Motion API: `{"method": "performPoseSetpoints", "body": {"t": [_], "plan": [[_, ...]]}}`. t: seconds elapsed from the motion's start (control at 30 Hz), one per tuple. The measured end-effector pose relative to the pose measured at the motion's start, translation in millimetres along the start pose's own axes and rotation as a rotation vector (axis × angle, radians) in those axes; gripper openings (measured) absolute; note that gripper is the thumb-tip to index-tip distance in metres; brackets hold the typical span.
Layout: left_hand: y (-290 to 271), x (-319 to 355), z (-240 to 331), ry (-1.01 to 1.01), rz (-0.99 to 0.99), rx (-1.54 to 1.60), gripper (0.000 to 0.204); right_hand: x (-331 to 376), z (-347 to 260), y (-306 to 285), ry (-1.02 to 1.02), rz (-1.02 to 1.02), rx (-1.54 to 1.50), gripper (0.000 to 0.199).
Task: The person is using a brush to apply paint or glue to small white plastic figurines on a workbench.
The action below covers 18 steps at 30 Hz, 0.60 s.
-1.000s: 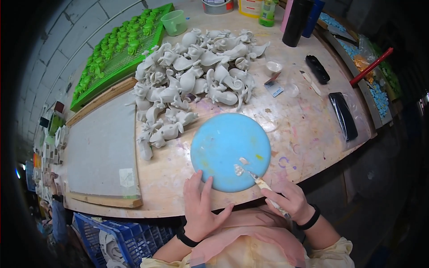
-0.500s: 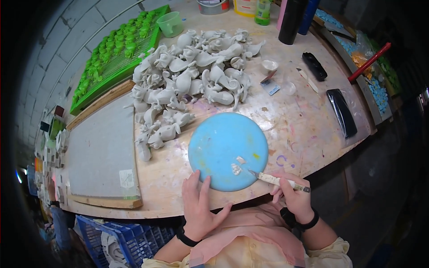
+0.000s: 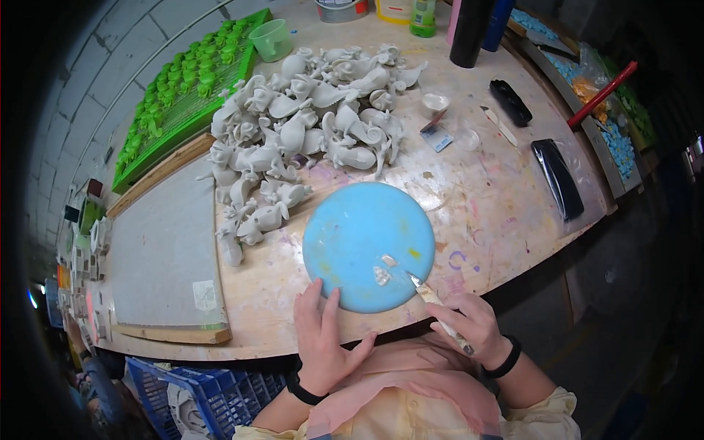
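At the near edge of the bench [image 3: 513, 220] the person works a round blue disc [image 3: 369, 246] lying flat, just in from the edge. The left hand [image 3: 323, 341] lies spread, fingertips pressing the disc's near rim to steady it. The right hand [image 3: 473, 326] is closed around a thin palette knife [image 3: 433, 297], pinched between thumb and fingers, blade tip resting on the disc beside two small pale lumps [image 3: 383, 270]. Judged step: scraping or mixing the pale material on the disc — the next stroke calls for a shallow blade angle and firm hold on the rim. Behind the disc, toward the bench's far side, a heap of grey unpainted figurines [image 3: 308, 139]; at the far left corner, a green tray of figures [image 3: 183, 103].
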<state>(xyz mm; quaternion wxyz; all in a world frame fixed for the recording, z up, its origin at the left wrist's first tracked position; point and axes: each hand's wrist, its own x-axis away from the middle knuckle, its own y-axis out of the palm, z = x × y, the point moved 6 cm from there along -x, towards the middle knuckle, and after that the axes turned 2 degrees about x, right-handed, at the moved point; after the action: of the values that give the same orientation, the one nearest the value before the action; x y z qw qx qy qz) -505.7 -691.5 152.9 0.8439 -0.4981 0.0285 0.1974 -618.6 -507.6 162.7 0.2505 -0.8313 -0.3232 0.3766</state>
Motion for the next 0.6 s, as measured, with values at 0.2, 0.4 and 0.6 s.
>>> {"method": "performPoseSetpoints", "body": {"t": [0.2, 0.4, 0.6], "plan": [[0.3, -0.2, 1.2, 0.014, 0.006, -0.003, 0.081, 7.4, -1.0, 2.9, -0.074, -0.048, 0.132, 0.036], [-1.2, 0.2, 0.8, 0.028, 0.025, -0.014, 0.075, 13.4, -3.4, -2.1, -0.078, -0.103, 0.133, 0.038], [-1.6, 1.7, 3.6, 0.03, 0.023, -0.011, 0.073, 18.5, 4.2, -12.8, 0.013, 0.083, -0.082, 0.032]]}}
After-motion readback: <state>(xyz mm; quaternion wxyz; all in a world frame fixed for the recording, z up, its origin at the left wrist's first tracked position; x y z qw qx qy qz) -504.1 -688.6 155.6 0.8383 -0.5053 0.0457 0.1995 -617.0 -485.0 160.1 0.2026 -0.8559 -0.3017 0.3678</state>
